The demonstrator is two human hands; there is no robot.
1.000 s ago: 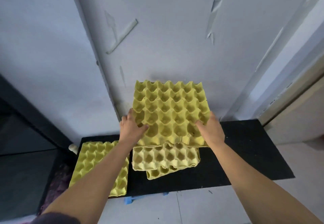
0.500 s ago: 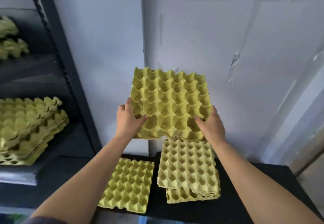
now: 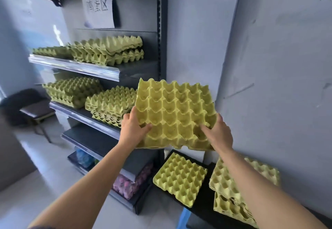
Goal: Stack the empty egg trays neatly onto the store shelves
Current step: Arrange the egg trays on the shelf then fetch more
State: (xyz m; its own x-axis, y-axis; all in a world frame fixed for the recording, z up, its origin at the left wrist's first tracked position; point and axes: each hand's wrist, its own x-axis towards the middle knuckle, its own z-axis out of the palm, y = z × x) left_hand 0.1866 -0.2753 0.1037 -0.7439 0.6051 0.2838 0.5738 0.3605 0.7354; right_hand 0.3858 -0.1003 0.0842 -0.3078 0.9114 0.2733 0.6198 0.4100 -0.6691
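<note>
Head view: we hold 1 dimpled yellow pulp tray (image 3: 175,110).
Left hand (image 3: 133,131) and right hand (image 3: 219,134) grip its near corners.

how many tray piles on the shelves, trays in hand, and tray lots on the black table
shelf piles: 4
held tray: 1
table lots: 2
total: 7

Soft daylight (blurred, warped edges)
</note>
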